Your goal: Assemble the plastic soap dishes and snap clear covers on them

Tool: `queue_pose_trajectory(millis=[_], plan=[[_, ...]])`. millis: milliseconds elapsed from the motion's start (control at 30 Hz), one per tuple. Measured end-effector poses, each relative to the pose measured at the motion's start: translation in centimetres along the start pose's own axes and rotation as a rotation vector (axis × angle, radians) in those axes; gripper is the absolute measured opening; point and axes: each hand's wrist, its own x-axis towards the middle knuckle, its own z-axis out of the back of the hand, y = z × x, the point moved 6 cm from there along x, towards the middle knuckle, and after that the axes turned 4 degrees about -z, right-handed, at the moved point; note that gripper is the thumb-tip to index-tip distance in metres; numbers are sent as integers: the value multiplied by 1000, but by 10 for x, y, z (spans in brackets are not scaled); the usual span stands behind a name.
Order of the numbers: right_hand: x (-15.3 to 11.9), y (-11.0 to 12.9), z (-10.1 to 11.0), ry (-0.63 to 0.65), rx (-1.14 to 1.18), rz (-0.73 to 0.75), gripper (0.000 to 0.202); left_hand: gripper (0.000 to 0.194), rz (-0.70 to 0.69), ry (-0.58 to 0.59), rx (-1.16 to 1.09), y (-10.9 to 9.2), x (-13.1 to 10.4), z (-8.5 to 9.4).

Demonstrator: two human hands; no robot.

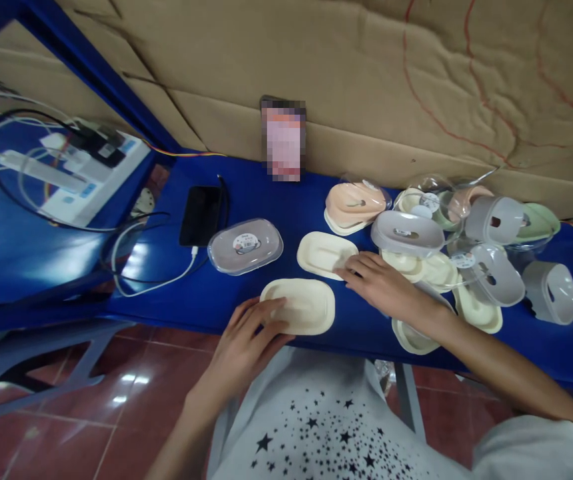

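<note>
Near cream tray [311, 321]: lay by the tabletop's [166, 303] front edge, the left hand's [249, 337] fingers over it; whether that grip pinched, I could not tell.
Far cream tray [320, 253]: lay just beyond, the right hand's [374, 283] fingertips at its rim; pinch equally unclear.
Handling: light, even pressure suited such shallow rims; the front edge called for steadiness.
Grey container [221, 255]: sat left, clear-covered.

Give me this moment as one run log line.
left hand: on near cream tray | right hand: touching far cream tray | nearby: lidded container, black phone
</note>
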Motion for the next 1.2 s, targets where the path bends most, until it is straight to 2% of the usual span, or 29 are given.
queue_pose_trajectory(millis=[67, 133, 267, 333, 433, 567, 667, 900, 1033, 1200], plan=[[-9, 3, 5, -4, 90, 35, 44, 17, 21, -74, -14, -3, 6, 6], [-18, 4, 15, -33, 193, 70, 43, 19, 19, -122, 31, -5, 18, 4], [-33, -6, 50, -228, 183, -32, 32, 16, -56, -77, 103, -4, 49, -20], [-38, -4, 58, -282, 109, -88, 32, 11, -97, -31, 108, -2, 59, -33], [-37, 10, 45, -200, 38, -67, 40, 9, -116, 9, 117, -2, 62, -41], [-30, 28, 9, -64, 8, 2, 46, 11, -87, 26, 134, -6, 49, -37], [-23, 33, -5, -13, -3, 62, 51, 16, -60, 45, 139, -4, 36, -33], [-12, 47, -2, 10, 4, 165, 54, 22, -52, -17, 88, 9, 16, -29], [-14, 54, -1, -16, -16, 110, 50, 27, -76, -51, 50, 8, 17, -32], [-20, 54, -2, -15, -23, 51, 58, 33, -71, -44, 7, 10, 21, -36]])
